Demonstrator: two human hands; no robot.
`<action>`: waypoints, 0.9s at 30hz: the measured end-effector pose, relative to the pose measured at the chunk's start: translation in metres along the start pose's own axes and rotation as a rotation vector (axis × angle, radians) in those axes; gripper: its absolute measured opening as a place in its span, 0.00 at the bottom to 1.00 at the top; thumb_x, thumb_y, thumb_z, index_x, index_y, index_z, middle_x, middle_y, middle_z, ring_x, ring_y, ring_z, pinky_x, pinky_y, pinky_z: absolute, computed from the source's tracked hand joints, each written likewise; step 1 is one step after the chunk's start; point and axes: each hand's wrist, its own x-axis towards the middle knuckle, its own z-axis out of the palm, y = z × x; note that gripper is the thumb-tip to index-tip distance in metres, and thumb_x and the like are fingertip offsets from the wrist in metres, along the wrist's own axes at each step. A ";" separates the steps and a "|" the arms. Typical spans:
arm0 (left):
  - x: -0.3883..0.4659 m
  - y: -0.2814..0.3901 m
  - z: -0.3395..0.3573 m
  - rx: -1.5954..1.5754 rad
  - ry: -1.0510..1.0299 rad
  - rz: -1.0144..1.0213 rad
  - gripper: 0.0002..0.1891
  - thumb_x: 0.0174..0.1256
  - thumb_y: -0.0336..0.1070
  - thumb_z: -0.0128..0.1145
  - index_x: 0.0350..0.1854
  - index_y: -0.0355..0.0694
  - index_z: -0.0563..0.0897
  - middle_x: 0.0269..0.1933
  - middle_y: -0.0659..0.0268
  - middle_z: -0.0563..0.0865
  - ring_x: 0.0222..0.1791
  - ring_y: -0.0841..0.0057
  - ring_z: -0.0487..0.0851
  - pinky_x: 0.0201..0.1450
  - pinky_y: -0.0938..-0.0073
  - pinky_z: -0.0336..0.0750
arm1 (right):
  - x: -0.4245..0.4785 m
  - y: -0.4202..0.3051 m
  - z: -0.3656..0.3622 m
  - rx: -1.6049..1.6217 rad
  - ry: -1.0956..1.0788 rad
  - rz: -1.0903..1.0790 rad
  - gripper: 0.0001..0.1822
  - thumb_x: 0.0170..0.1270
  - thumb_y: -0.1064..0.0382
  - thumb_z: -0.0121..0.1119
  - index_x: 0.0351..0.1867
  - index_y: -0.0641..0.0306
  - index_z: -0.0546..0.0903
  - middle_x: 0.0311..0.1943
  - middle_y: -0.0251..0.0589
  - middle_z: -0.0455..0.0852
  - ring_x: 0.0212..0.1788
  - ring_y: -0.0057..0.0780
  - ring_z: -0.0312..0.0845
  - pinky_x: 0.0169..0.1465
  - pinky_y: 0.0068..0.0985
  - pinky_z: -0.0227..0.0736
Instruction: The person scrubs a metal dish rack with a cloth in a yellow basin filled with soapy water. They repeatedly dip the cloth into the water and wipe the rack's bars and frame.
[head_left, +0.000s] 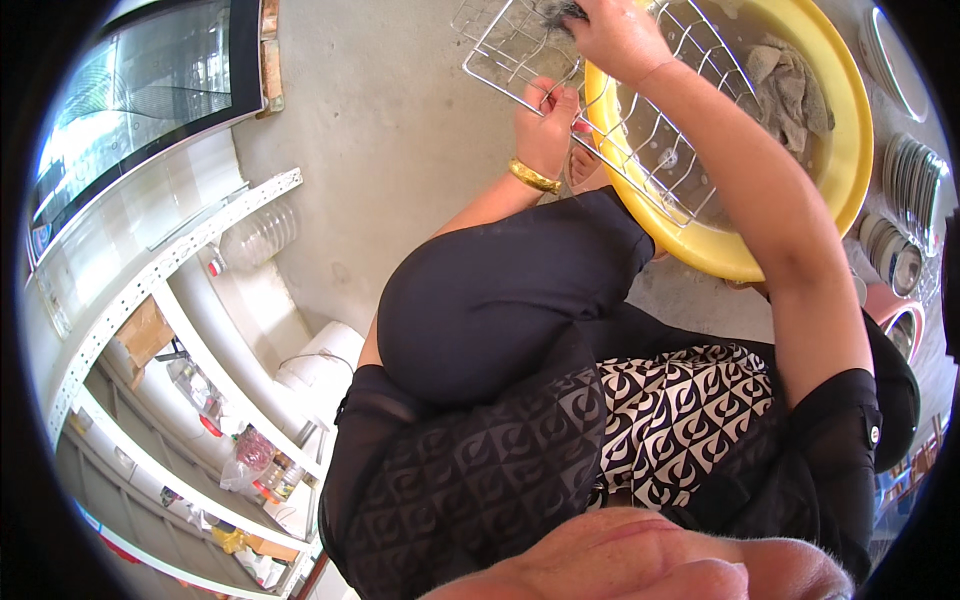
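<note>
My left hand (549, 112), with a gold bangle at its wrist, grips the near edge of a metal wire rack (679, 176). The rack is tilted and partly overhangs a yellow basin (851, 150). At the top of the picture, my right hand (619, 41) holds a dark scouring pad (561, 15) against the rack's wires; the fingers partly hide the pad. Cloudy water (694, 199) with some suds stands in the basin. A greyish-brown cloth (784, 90) lies at its right side, partly in the water.
To the right, a stack of plates (909, 184), several bowls (889, 251) and a pink basin (911, 311) stand on the concrete floor (360, 150). A white metal shelf unit (187, 240) fills the left side. Near it lies a clear plastic bottle (259, 236). A glass-fronted panel (161, 90) is at upper left.
</note>
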 end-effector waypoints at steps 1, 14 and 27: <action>-0.002 0.001 0.001 0.002 0.000 -0.017 0.08 0.74 0.31 0.60 0.41 0.35 0.74 0.33 0.68 0.79 0.28 0.84 0.78 0.29 0.74 0.85 | 0.004 0.010 0.000 -0.005 0.013 0.007 0.11 0.67 0.59 0.59 0.42 0.64 0.82 0.36 0.60 0.89 0.42 0.62 0.86 0.46 0.51 0.81; -0.002 -0.002 0.004 0.103 -0.008 0.020 0.07 0.74 0.30 0.61 0.44 0.33 0.77 0.32 0.66 0.80 0.27 0.83 0.80 0.27 0.76 0.83 | 0.009 -0.008 0.012 0.011 0.070 -0.122 0.12 0.62 0.60 0.64 0.44 0.61 0.80 0.34 0.57 0.89 0.40 0.59 0.87 0.45 0.48 0.82; 0.001 0.002 0.006 0.259 -0.006 0.125 0.09 0.72 0.30 0.62 0.39 0.29 0.76 0.29 0.65 0.80 0.25 0.84 0.79 0.26 0.75 0.81 | 0.000 -0.023 -0.014 -0.004 -0.190 -0.285 0.12 0.63 0.63 0.61 0.46 0.61 0.81 0.33 0.58 0.89 0.41 0.59 0.87 0.45 0.48 0.82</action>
